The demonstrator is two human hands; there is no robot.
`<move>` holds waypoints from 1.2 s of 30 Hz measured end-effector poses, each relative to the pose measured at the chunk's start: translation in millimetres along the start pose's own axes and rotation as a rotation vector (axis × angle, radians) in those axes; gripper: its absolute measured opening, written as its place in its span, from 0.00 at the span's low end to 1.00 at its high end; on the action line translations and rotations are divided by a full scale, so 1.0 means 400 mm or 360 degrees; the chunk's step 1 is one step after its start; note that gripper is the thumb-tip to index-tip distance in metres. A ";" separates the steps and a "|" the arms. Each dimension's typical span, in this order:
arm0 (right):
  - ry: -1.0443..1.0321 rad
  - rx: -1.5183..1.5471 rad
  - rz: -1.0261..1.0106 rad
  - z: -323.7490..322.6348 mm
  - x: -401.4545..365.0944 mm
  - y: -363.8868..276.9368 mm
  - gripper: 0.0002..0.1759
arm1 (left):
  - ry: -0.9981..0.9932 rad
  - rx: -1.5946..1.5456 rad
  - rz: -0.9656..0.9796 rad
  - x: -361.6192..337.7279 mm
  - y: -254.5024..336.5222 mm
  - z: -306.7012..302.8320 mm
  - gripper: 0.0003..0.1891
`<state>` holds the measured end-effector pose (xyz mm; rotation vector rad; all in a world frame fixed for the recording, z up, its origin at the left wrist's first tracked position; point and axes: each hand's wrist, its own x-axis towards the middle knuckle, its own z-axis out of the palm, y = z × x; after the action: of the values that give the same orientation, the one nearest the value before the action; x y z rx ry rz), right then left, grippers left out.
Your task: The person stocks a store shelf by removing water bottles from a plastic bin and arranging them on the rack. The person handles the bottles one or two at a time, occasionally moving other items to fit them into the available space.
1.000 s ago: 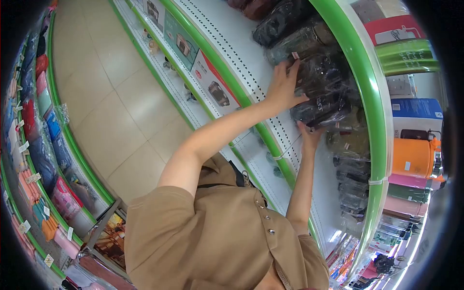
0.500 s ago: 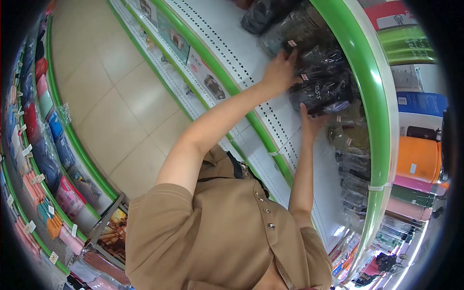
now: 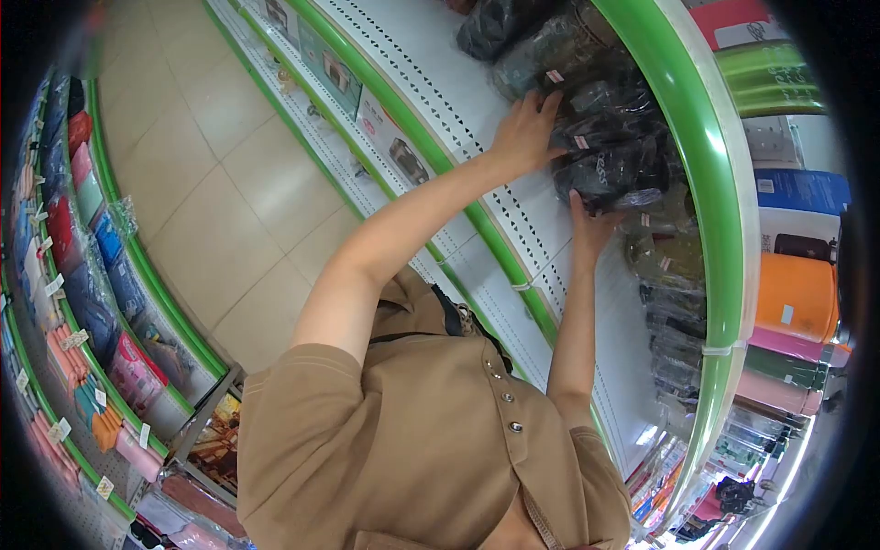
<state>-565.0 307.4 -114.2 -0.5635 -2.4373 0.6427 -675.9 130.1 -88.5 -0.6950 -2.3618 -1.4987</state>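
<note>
On the white shelf lies a row of dark items in clear plastic, several with small price labels. My left hand rests against them, thumb and fingers spread apart at their front edge. Below it, a black plastic-wrapped package carries pale lettering; its exact kind I cannot make out. My right hand is at this package's lower end, with the thumb on its front and the other fingers partly hidden behind it. A greyish wrapped package lies above my left hand.
A green shelf edge curves close past the packages on the right. Beyond it stand an orange container and a blue box. Boxed goods sit on a lower shelf. Across the tiled floor is another rack of packaged goods.
My left hand has shifted slightly left and down, its fingers spread against the packages. The black package has turned or tilted a little. My right hand stays at its lower end.
</note>
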 end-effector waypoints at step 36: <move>0.0098 -0.0203 0.0346 0.024 -0.015 -0.043 0.61 | 0.0136 0.0146 -0.0098 0.097 -0.144 -0.083 0.56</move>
<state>-570.3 287.4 -114.2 -0.8962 -2.3905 0.5492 -740.3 89.8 -101.2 -0.5303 -2.3902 -1.4049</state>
